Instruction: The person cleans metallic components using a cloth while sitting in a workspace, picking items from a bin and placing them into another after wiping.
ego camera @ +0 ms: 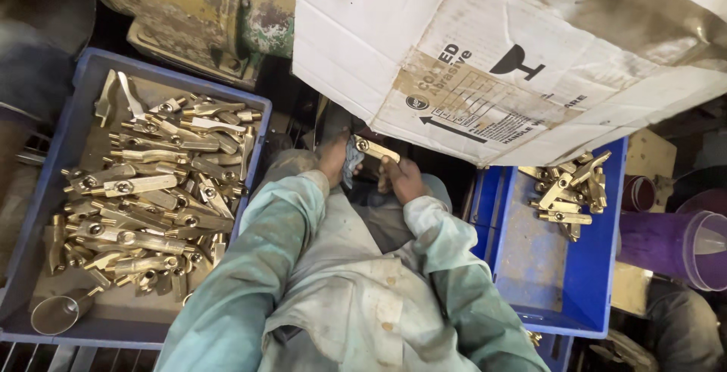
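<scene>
1. My left hand point(333, 156) and right hand point(403, 179) both grip one brass part point(376, 148) over my lap
2. Full tray point(45, 190) on my left, near-empty tray point(560, 273) on my right
3. I judge I'm mid-handling; next calls for a steady grip

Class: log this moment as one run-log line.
left hand: grips cloth | right hand: holds brass part | left crate: heaped | right crate: few

I see shiny brass metal parts point(144, 198) in a matt blue plastic crate point(45, 190), dusty creased cardboard point(485, 61) far right.
</scene>
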